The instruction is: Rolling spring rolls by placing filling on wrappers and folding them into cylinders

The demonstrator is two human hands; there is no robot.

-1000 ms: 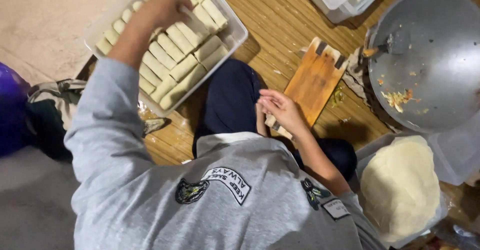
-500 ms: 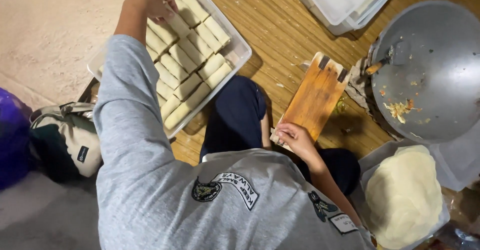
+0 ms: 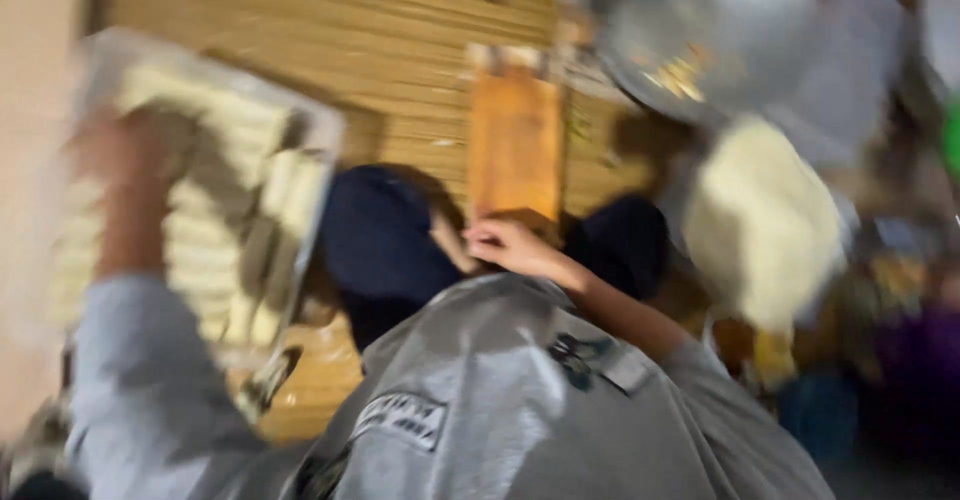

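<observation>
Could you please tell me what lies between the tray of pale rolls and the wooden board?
In the blurred head view, the person's dark-trousered knee lies between the tray and the wooden board.

Landmark: wooden board [image 3: 515, 145], lying on the slatted floor [image 3: 400, 30]. Tray [image 3: 215, 210] of rolls sits well left of the board. Metal pan [image 3: 720, 30] lies behind and right of it. Dough mound [image 3: 765, 220] sits right of the board, before the pan. Right hand [image 3: 510, 245] is at the board's near end; left hand [image 3: 125, 145] over the tray's left side.

Pale cream rolls [image 3: 205, 250] in a clear tray [image 3: 318, 175], orange-brown wooden board [image 3: 515, 145], silvery metal pan [image 3: 730, 30], off-white dough stack [image 3: 765, 225], grey sweatshirt [image 3: 500, 410], navy trousers [image 3: 375, 240], tan slatted mat [image 3: 330, 30].
</observation>
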